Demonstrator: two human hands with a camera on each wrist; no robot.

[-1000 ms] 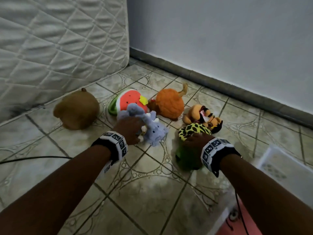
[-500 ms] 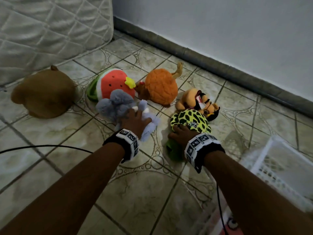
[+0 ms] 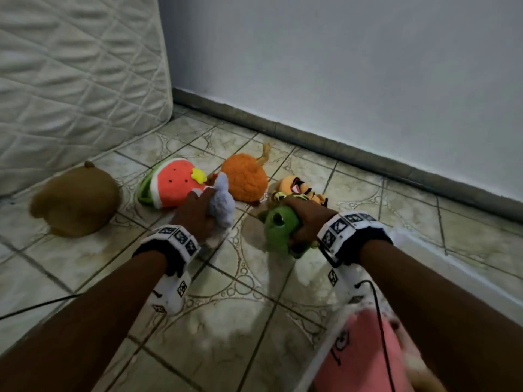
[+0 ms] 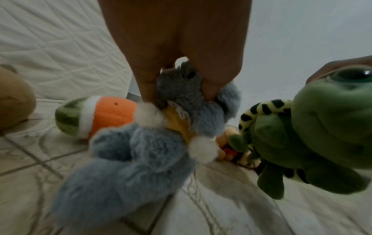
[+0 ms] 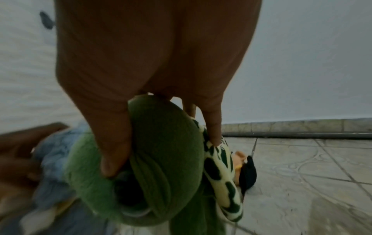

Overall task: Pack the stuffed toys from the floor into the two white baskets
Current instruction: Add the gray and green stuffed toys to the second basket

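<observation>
Above the tiled floor (image 3: 119,258), two toys lifted.
Left hand (image 3: 195,213) gripping grey toy (image 4: 128,155); right hand (image 3: 307,222) clamped round green turtle (image 5: 161,159) just beside it.

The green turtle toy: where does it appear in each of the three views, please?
Head: green turtle toy right of centre, gripped by the right hand.
Left wrist: at the right edge, big eye on top.
Right wrist: centre, below the hand.
Shared landmark: the grey plush toy held in the left hand, beside the turtle in every view.
</observation>
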